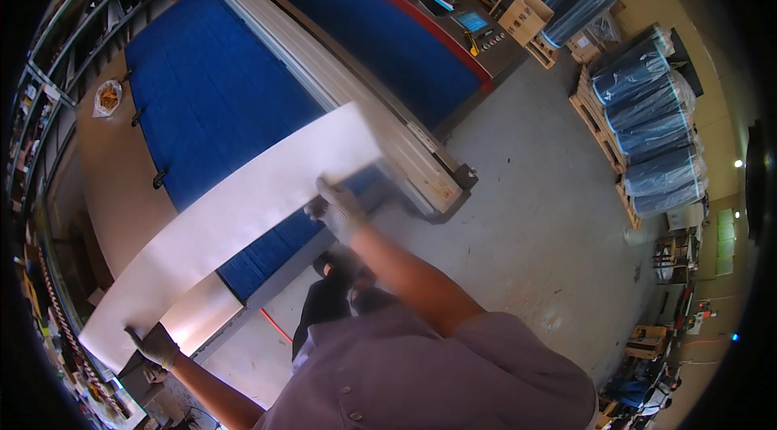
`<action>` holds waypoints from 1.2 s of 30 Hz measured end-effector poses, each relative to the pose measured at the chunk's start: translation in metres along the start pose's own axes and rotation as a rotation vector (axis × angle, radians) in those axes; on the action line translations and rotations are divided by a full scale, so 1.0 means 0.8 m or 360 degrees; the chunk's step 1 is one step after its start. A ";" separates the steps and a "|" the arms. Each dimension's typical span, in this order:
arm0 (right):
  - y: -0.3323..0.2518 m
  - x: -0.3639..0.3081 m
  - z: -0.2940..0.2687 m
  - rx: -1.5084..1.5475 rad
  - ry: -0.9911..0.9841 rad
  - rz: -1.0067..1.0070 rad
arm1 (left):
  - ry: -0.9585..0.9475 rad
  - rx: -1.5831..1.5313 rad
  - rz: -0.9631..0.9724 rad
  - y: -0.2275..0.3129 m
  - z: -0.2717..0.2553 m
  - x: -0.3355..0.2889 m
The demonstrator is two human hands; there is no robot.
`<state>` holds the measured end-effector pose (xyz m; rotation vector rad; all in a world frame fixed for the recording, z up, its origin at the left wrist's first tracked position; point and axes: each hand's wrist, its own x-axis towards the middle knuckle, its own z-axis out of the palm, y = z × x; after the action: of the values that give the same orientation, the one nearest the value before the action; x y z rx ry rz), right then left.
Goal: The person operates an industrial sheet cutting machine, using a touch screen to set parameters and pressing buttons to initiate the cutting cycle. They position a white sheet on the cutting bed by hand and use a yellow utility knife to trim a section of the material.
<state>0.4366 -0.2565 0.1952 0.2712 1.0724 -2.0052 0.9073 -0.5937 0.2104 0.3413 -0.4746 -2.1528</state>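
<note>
A long white sheet (pixel 235 203), its kind unclear, stretches across my front, raised above the blue cloth-like surface (pixel 202 74) of a large flat machine table. At the sheet's near left end, my gloved left hand (pixel 155 347) grips the edge, thumb on top and the other fingers mostly hidden beneath. Toward the right end, my gloved right hand (pixel 338 207) pinches the near edge; it is slightly blurred. The sheet bows between the ends, and its right end reaches close to the pale metal beam (pixel 324 74) that crosses the machine.
A bag of small brown pieces (pixel 108 98) rests on the tan board (pixel 121 163) at the left. Beyond the beam are a second blue bed (pixel 356 17) and a control panel (pixel 472 23). Plastic-wrapped rolls (pixel 647 122) stand on pallets at the right. A red hose (pixel 275 325) lies on the floor.
</note>
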 end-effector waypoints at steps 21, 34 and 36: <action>-0.001 0.129 -0.040 -0.0111 0.0985 0.0291 | 0.0729 0.0707 -0.0506 -0.323 -0.070 -0.003; -0.111 0.184 -0.161 0.0067 0.1347 -0.0060 | 0.0638 0.0756 -0.0941 -0.569 0.073 0.008; -0.116 0.189 -0.199 0.0040 0.1306 -0.0009 | 0.0783 0.0545 -0.1041 -0.615 0.109 0.016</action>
<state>0.2423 -0.1922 0.0727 1.1729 1.5234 -1.9361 0.5155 -0.3202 0.0644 1.3353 -0.4837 -2.4699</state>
